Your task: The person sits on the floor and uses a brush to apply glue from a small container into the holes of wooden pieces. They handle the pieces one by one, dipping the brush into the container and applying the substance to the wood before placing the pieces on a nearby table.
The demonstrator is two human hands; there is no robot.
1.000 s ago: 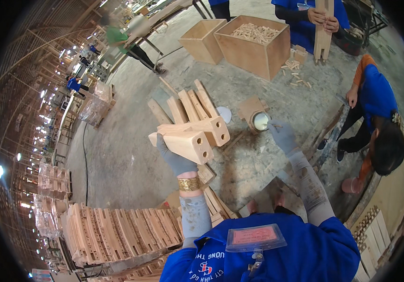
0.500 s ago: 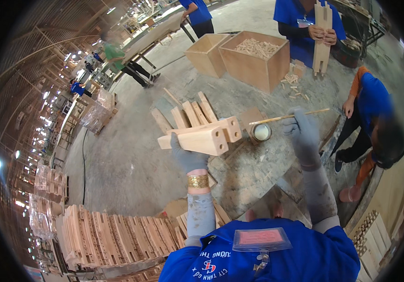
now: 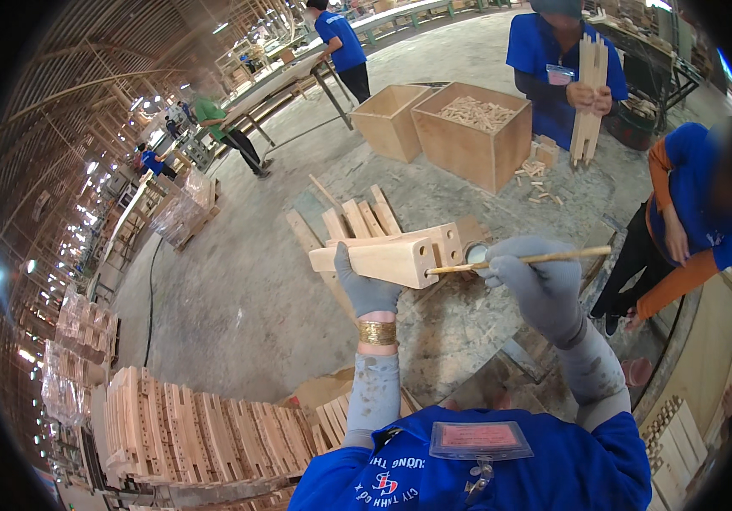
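Holding a drilled wooden block (image 3: pixel 391 258) up in the air, left hand (image 3: pixel 366 288) in grey glove clamps it from below w/ thumb on the near face. Right hand (image 3: pixel 540 285), also gloved, pinches a thin wooden stick (image 3: pixel 519 259). Vs half a sec ago: the stick tip has come down from above the block to its holed end face, and the block sits a bit higher and more level.

Head view, surroundings: concrete floor (image 3: pixel 238 298), big workshop hall w/ arched roof. Two open wooden crates (image 3: pixel 468 140) beyond, one w/ small dowels inside. Stacked wooden parts (image 3: pixel 196 430) lower left, a worn table (image 3: pixel 468 341) under the hands. Other people in blue shirts upper right.

Block's long axis runs left-right, nearly level; holed end faces right, toward the stick. Stick also lies left-right, tip to the left.
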